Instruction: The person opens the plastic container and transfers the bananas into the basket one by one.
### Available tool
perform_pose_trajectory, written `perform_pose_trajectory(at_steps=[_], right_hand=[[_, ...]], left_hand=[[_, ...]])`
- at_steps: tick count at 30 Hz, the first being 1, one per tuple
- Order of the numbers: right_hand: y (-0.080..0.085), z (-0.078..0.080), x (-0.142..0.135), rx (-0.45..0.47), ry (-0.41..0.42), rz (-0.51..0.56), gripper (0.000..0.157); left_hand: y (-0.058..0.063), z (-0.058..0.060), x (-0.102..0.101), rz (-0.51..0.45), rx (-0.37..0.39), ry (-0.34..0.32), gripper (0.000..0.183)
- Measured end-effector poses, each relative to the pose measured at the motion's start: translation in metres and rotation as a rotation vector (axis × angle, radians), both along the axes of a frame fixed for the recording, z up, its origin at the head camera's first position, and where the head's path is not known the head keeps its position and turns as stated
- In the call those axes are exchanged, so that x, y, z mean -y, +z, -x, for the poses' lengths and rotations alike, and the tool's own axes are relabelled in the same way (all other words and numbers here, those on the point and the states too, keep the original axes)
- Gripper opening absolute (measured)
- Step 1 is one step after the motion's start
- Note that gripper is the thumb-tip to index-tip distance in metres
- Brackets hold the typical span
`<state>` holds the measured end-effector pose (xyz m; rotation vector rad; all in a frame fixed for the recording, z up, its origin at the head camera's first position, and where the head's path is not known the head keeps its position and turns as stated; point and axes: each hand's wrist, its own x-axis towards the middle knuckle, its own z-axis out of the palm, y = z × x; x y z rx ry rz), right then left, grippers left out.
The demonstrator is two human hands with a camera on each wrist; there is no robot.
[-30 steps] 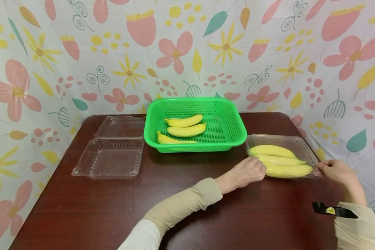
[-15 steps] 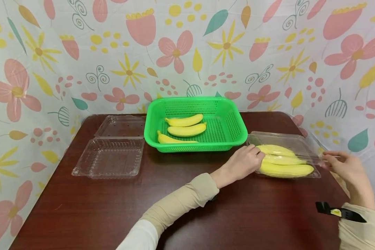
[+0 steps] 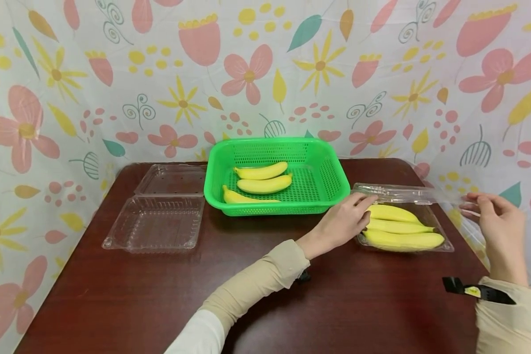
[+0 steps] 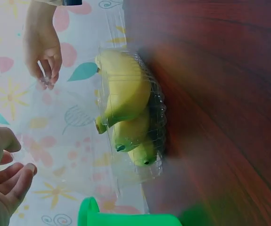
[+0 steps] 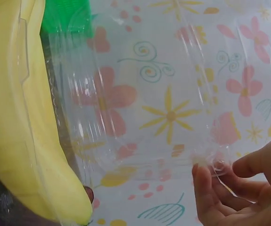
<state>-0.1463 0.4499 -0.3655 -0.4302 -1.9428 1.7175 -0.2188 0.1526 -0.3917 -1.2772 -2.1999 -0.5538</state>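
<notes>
On the right side of the table, a hinged clear plastic container [image 3: 448, 246] holds several yellow bananas [image 3: 402, 240] lying side by side. Its lid [image 3: 398, 194] is raised, tilted up behind the fruit. My right hand [image 3: 497, 226] pinches one front corner of that lid between thumb and fingers, as the right wrist view shows up close. At the opposite corner, my left hand [image 3: 345, 219] has the lid edge between thumb and fingertips. In the left wrist view the see-through lid [image 4: 55, 132] stretches between both hands, well off the bananas [image 4: 126, 94].
A green perforated basket [image 3: 276, 210] with several bananas [image 3: 264, 184] stands at the back middle, close to my left hand. A second clear container [image 3: 155, 223] lies open at the left. Behind the table [image 3: 159, 300] hangs a flower-patterned cloth [image 3: 292, 73].
Both hands have lifted the lid: it lay low over the bananas a second ago and now stands tilted up behind them. The right hand rose; the left moved slightly up and left.
</notes>
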Motion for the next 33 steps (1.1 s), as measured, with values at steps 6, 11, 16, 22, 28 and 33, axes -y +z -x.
perform_pose_trajectory(at_steps=[6, 11, 16, 22, 28, 33], right_hand=[[0.008, 0.013, 0.005, -0.118, 0.005, 0.143, 0.018], [0.013, 0.022, 0.008, -0.237, 0.073, 0.283, 0.018], [0.016, 0.031, 0.01, -0.257, 0.085, 0.3, 0.018], [0.021, 0.045, 0.012, -0.258, 0.077, 0.302, 0.018], [0.025, 0.057, 0.01, -0.215, 0.082, 0.257, 0.018], [0.025, 0.065, 0.004, -0.139, 0.082, 0.179, 0.038]], left_hand=[[0.002, 0.008, 0.001, -0.034, 0.033, -0.007, 0.042], [0.005, 0.015, 0.0, 0.025, 0.033, 0.036, 0.054], [0.008, 0.022, 0.001, 0.073, 0.058, 0.06, 0.061], [0.007, 0.033, 0.001, 0.154, 0.117, 0.089, 0.071], [0.005, 0.035, 0.002, 0.281, 0.255, 0.138, 0.064], [0.001, 0.033, 0.003, 0.313, 0.327, 0.105, 0.045]])
